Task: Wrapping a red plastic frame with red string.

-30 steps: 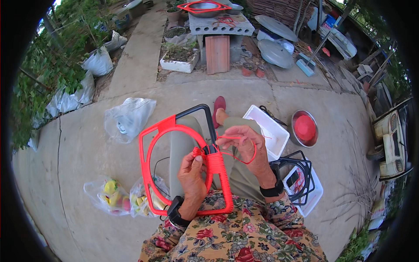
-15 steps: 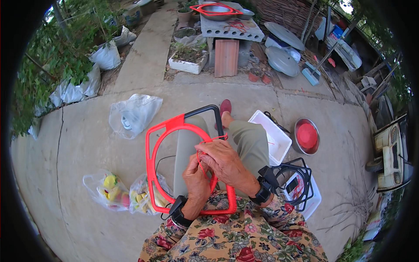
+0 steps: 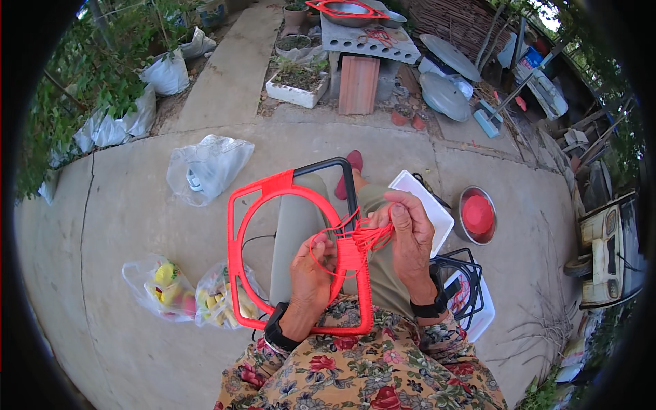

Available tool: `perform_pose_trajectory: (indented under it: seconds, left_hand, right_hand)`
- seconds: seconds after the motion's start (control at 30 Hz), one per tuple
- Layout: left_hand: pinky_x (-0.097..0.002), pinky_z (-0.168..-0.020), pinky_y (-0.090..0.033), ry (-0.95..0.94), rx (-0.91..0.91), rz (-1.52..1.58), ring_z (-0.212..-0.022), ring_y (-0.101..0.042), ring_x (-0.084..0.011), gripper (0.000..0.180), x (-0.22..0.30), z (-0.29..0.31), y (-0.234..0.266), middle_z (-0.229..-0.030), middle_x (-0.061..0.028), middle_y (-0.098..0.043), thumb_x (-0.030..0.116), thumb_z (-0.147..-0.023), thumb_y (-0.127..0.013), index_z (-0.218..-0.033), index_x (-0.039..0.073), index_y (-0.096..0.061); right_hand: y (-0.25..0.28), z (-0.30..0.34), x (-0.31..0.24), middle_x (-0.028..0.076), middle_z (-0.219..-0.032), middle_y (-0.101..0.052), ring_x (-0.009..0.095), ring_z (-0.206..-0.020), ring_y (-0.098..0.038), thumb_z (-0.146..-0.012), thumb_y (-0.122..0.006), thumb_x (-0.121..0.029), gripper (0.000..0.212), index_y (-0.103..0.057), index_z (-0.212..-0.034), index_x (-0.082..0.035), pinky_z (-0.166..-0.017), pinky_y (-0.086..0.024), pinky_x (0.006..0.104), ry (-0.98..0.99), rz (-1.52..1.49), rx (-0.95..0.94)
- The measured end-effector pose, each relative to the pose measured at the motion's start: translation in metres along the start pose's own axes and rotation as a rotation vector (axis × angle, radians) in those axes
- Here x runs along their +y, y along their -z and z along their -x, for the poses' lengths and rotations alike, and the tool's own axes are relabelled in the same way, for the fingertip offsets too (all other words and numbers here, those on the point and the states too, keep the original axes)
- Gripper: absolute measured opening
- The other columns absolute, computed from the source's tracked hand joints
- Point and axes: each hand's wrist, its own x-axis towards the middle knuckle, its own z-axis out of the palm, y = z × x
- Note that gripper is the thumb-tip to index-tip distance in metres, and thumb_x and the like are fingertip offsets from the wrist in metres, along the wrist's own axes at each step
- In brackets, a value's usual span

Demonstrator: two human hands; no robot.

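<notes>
The right hand pinches bunched cord by the frame's right side, lap beneath the frame; the left hand curls inside that side — grip unclear. Best feed loops untangled — and wraps snug.

A fisheye looks down from the head — lap close below.

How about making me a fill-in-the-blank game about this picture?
1. The right hand holds cord coloured ____.
2. The frame has an unwrapped corner coloured ____.
3. A clear bag of yellow and pink things lies on the person's ____ side.
4. The shirt is printed with leaves and ____.

Missing words: red; black; left; flowers.
</notes>
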Motion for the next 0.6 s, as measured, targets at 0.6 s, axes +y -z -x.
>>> perform_pose_trajectory:
  seconds: [0.6]
  left_hand:
    - [-0.0302,-0.074,-0.053,-0.013,-0.135,-0.096,-0.083,-0.061,-0.0124,0.018,0.001,-0.002,-0.012,-0.096,-0.0031,-0.062,0.017,-0.093,-0.06,-0.105,0.004,-0.057]
  right_hand:
    - [0.112,0.004,-0.065,-0.004,-0.063,-0.04,0.004,-0.048,-0.034,-0.092,-0.061,-0.019,0.039,-0.049,-0.126,-0.005,-0.042,-0.032,0.0196,-0.042,0.089,0.31]
